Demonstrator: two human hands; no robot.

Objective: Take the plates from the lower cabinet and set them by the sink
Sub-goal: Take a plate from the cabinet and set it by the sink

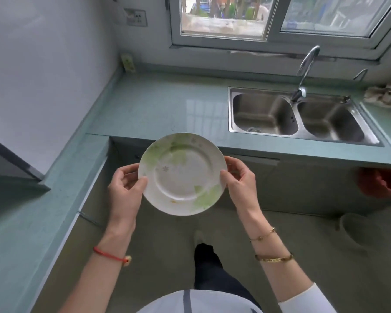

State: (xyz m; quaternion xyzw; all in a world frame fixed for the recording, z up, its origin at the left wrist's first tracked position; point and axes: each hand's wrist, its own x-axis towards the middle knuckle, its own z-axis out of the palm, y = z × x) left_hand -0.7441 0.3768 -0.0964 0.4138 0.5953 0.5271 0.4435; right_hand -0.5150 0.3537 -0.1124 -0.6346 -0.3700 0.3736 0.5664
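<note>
Presently, head view, one entry per item. Item: plate, white with green leaf print and a small orange smear near its lower rim, held level in the air in front of the cabinet fronts, its far edge just short of the counter's front lip. Item: my left hand, closed on the rim at nine o'clock, thumb on top. Item: my right hand, closed on the rim at three o'clock, thumb likewise on top; opposite holds keep the plate flat and steady, I judge. Item: counter, pale green, bare at twelve o'clock of the plate, the likely resting place. Item: sink, steel double basin at two o'clock, faucet behind it. Item: cloth, crumpled, far right.
</note>
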